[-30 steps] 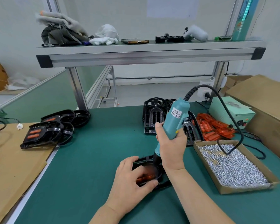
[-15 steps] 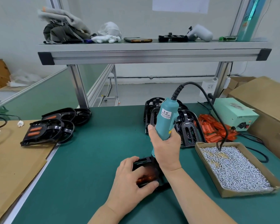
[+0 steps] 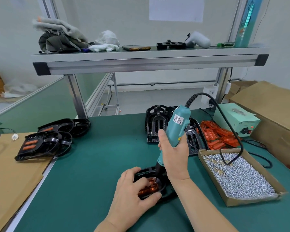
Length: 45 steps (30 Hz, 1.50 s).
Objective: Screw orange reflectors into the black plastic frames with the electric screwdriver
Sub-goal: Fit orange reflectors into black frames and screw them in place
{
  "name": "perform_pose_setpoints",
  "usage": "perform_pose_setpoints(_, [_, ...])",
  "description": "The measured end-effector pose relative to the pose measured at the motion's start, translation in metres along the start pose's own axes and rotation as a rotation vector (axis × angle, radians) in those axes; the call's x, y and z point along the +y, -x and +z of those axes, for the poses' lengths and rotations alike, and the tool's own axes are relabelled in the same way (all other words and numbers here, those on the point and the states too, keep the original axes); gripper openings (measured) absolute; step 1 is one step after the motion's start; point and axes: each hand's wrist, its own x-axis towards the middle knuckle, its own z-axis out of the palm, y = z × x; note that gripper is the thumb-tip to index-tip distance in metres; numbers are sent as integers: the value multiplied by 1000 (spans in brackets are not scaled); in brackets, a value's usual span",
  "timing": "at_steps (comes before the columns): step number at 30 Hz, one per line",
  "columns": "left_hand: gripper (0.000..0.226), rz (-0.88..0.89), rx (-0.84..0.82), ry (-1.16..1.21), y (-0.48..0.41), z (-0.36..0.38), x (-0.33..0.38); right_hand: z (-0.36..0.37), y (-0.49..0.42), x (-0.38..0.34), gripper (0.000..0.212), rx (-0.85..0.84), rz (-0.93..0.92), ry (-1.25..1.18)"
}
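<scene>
Head view: my right hand (image 3: 174,158) is wrapped round the teal screwdriver (image 3: 177,126), which stands nearly upright with its tip down on the orange reflector (image 3: 149,188). That reflector sits in the black frame (image 3: 146,170), lying near the middle of the bench's (image 3: 99,164) front edge. My left hand (image 3: 132,190) clamps the frame, fingers curled over its top, thumb on the near side. Just right of it is the cardboard tray (image 3: 251,200) of silver screws (image 3: 241,178), with the screwdriver's cord (image 3: 201,93) looping down into it. Behind the tray, a pile of loose reflectors (image 3: 216,136) lies beside a stack of bare frames (image 3: 156,126). Over at the left edge, finished frames (image 3: 40,143) lie partly on a cardboard sheet (image 3: 10,181).
</scene>
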Motion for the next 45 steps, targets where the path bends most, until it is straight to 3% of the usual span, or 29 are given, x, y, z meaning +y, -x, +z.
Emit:
perform_pose_setpoints(5, [42,6,17,-3,0,2,-2,0,0,0,34,-19,-63,34])
perform_pose_setpoints(9, [43,8,31,-2,0,3,-4,-6,-15,-8,30,5,-90,70])
perform_pose_setpoints(15, [40,14,56,18,0,5,-5,-44,-58,11,36,111,257,117])
perform_pose_setpoints(18, [40,17,60,9,0,7,-8,-70,-75,25,32,163,362,217])
perform_pose_setpoints(24, [39,37,86,-11,0,10,-12,-115,-91,44,53,203,501,451])
perform_pose_setpoints(36, [40,19,68,6,0,8,-11,-134,-94,46,45,185,503,603])
perform_pose_setpoints(40, [39,12,60,21,1,7,-9,-135,-89,42,55,116,446,842])
perform_pose_setpoints(45, [38,19,66,30,1,6,-7,-136,-82,39,67,84,412,916])
